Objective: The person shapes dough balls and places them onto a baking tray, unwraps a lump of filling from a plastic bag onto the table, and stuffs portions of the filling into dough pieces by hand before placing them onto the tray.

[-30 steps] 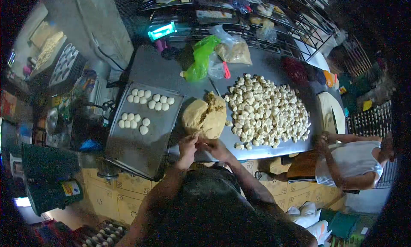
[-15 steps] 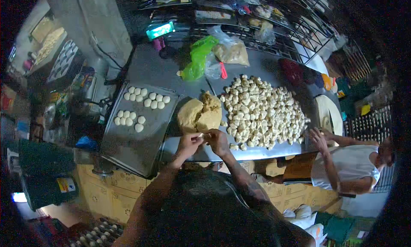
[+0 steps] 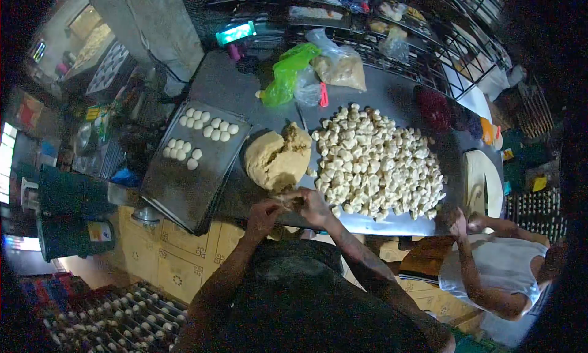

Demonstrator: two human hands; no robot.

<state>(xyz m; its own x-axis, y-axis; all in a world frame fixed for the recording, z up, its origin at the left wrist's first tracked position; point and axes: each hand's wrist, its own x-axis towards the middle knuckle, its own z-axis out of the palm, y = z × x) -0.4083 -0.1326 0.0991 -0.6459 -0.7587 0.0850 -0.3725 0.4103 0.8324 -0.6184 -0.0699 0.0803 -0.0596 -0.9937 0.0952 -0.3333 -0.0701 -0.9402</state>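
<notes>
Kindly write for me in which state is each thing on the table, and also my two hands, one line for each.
Mound, cracked open on top
Pale pieces, loose, heaped together
Balls, round, in small clusters
Tray, partly filled
Green bag, crumpled
Clear bag, bulging, brownish contents showing
Light, lit
Left hand, fingers bent, grip unclear
Right hand, fingers bent, grip unclear

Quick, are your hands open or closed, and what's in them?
Left hand: fingers curled; can't tell what it holds, if anything.
Right hand: fingers bent; can't tell if it holds anything.
</notes>
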